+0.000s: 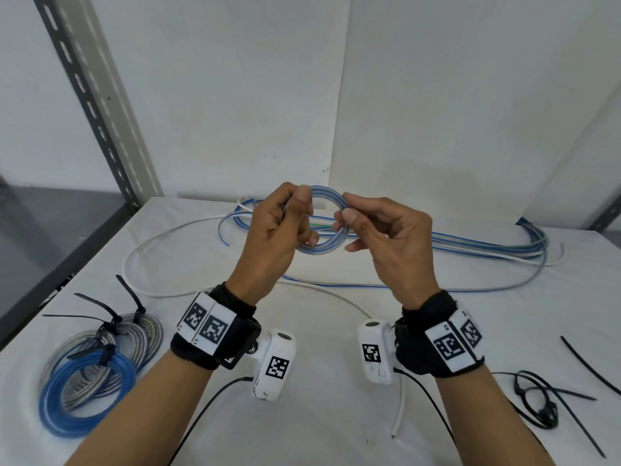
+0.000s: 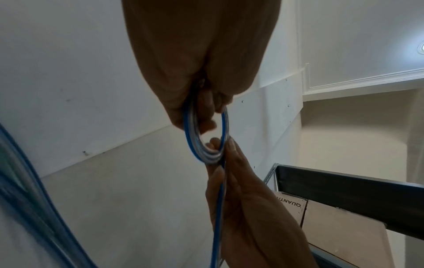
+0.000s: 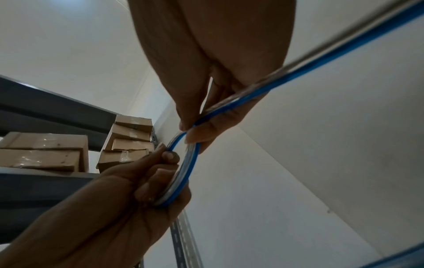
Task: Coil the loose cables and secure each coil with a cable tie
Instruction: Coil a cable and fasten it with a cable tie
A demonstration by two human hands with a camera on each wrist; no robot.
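A small coil of blue-and-clear cable is held up over the white table. My left hand grips the coil's left side, fingers curled round its turns. My right hand pinches the cable at the coil's right side between thumb and forefinger. The free length runs from that pinch down to the loose cables on the table behind. Loose black cable ties lie at the right.
Two tied coils, one blue and one grey, lie at the front left with black tie tails sticking up. A white cable loops across the table's middle. A slotted metal post stands at the back left.
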